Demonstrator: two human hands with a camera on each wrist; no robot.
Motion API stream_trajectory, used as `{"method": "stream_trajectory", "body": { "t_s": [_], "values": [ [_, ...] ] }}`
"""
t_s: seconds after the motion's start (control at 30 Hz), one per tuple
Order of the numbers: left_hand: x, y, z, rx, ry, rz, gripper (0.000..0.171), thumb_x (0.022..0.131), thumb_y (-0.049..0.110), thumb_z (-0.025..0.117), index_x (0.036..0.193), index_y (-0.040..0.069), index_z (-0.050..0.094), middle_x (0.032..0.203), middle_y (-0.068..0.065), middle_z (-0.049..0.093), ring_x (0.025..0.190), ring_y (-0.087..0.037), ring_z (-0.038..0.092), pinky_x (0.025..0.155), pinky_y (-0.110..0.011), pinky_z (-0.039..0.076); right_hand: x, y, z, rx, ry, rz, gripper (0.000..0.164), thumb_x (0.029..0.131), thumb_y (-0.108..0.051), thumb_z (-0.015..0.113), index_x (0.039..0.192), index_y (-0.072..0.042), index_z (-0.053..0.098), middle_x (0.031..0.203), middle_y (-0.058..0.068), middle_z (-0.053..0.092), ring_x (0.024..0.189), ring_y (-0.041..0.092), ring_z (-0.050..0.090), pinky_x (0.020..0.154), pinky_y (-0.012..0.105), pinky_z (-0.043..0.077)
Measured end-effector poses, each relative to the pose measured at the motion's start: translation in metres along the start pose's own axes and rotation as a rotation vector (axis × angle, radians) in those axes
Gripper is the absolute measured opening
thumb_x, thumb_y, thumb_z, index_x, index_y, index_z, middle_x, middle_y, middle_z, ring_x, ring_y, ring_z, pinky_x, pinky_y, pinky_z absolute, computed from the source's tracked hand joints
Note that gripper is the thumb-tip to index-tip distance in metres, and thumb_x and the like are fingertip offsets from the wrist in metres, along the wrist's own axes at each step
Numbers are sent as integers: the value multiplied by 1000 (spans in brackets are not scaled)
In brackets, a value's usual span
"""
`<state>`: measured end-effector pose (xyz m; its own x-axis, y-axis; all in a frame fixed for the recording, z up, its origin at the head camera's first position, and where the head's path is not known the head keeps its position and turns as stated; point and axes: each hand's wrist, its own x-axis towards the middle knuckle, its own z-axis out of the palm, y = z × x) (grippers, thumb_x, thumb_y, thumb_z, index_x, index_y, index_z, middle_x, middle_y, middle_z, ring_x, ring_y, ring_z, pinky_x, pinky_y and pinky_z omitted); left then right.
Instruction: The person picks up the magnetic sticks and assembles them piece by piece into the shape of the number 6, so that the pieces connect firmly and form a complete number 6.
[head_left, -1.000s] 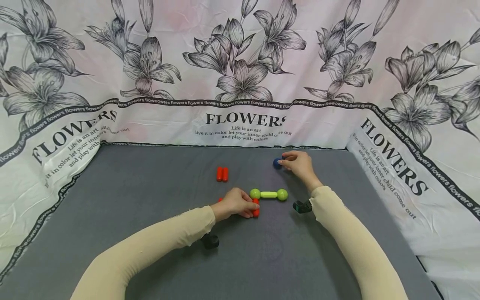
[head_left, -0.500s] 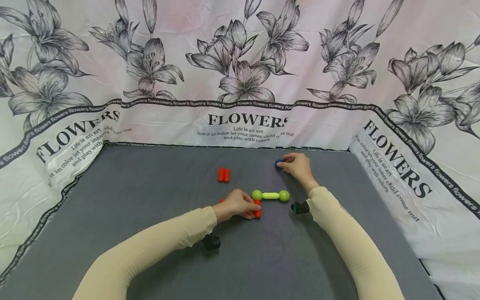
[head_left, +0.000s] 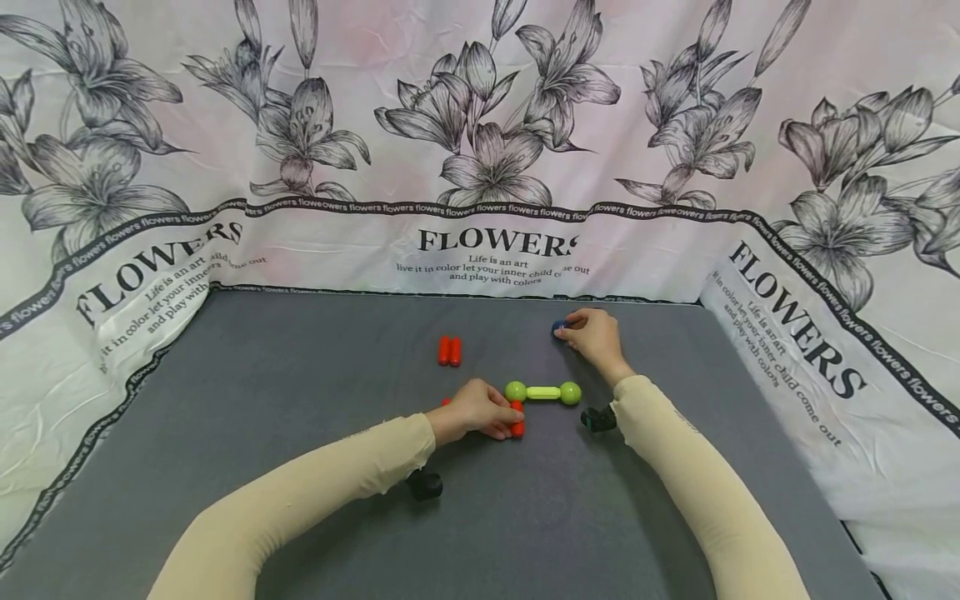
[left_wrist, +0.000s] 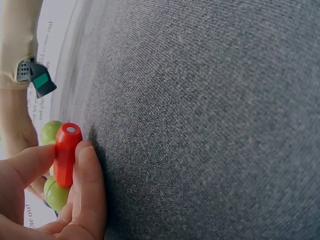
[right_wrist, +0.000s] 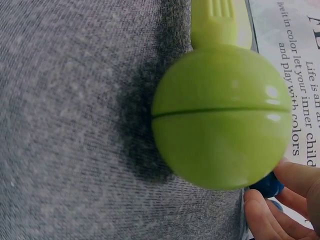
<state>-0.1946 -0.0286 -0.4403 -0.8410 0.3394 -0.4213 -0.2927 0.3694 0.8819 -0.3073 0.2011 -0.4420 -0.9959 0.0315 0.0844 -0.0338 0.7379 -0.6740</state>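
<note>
Now, the left hand [head_left: 478, 407] pinches a red faceted rod [left_wrist: 65, 159], the right hand [head_left: 596, 336] a blue ball [right_wrist: 268, 185] farther off. Probably light, stiff and slick, the rod (flanks give best hold) runs lengthwise away from the person, toward a lime-green ball-ended bar [head_left: 543, 392] just beyond the left hand.

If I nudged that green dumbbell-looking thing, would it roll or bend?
The green dumbbell would probably roll, having a ball at each end, though the red rod by one ball might check it. It seems unlikely to bend: its bar lies straight. The balls' shine suggests a slippery grip.
</note>
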Motion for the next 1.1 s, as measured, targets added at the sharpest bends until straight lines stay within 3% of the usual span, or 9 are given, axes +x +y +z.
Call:
{"method": "stream_trajectory", "body": {
  "t_s": [0.37,0.63,0.83,1.1],
  "values": [
    [-1,1,3,2,-3,10,19,86,11,77,95,-5,71,74,-9,73,57,-9,66,64,-27,62,-5,0,-5,20,22,4,36,86,-19,78,116,0,69,103,22,74,74,23,73,59,23,57],
    [0,1,2,10,6,7,20,84,13,78,95,-3,72,81,-15,76,59,-10,66,65,-29,62,-15,-2,-14,51,-4,-33,39,86,-23,78,118,-2,69,104,21,74,71,20,73,61,26,58],
    [1,-1,2,-1,7,0,18,84,12,78,93,-2,73,73,-9,73,58,-10,66,63,-28,62,-30,-7,-20,50,-50,-67,40,87,-27,78,119,-5,69,107,18,75,81,26,74,66,31,60],
    [1,1,2,5,9,-26,16,84,14,78,90,0,73,70,-4,70,58,-10,66,63,-27,61,-62,-17,-26,84,-101,-111,37,86,-32,78,116,-12,71,103,11,76,81,21,73,66,28,58]
  ]
}}
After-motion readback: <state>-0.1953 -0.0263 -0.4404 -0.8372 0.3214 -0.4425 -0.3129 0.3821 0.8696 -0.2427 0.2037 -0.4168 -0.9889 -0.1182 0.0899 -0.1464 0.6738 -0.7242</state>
